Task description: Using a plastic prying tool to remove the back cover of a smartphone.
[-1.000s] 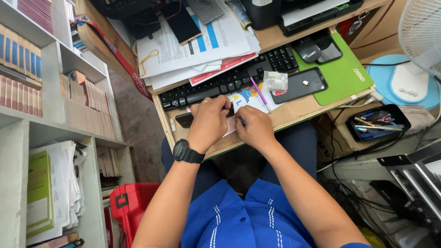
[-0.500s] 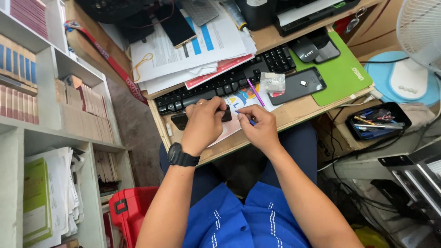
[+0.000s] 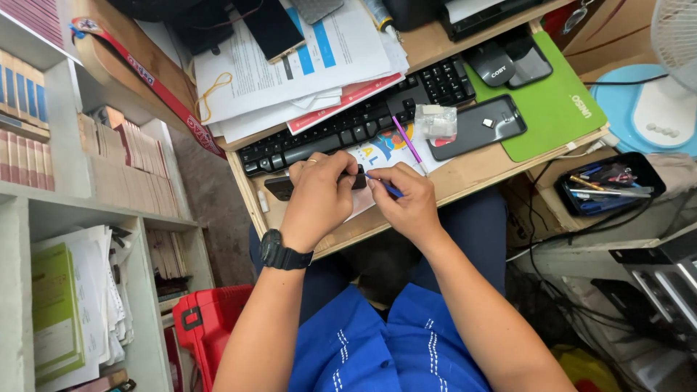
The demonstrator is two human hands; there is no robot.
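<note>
My left hand [image 3: 319,197], with a black watch on its wrist, grips a small dark phone-like device [image 3: 279,187] lying on the pull-out wooden tray [image 3: 479,170]. My right hand [image 3: 408,203] pinches a thin blue tool [image 3: 385,186] whose tip points at the device's right end. Both hands touch over a colourful printed sheet [image 3: 385,145]. Most of the device is hidden under my left hand.
A black keyboard [image 3: 341,127] lies behind the hands under a stack of papers [image 3: 290,72]. A purple pen [image 3: 408,144], a small plastic bag [image 3: 437,120], a black phone [image 3: 475,127] and a green pad [image 3: 559,109] are to the right. Shelves stand left; a tool tray [image 3: 606,185] sits right.
My hands have shifted slightly and come closer together over the device. My right hand now brings the blue tool to its end.
</note>
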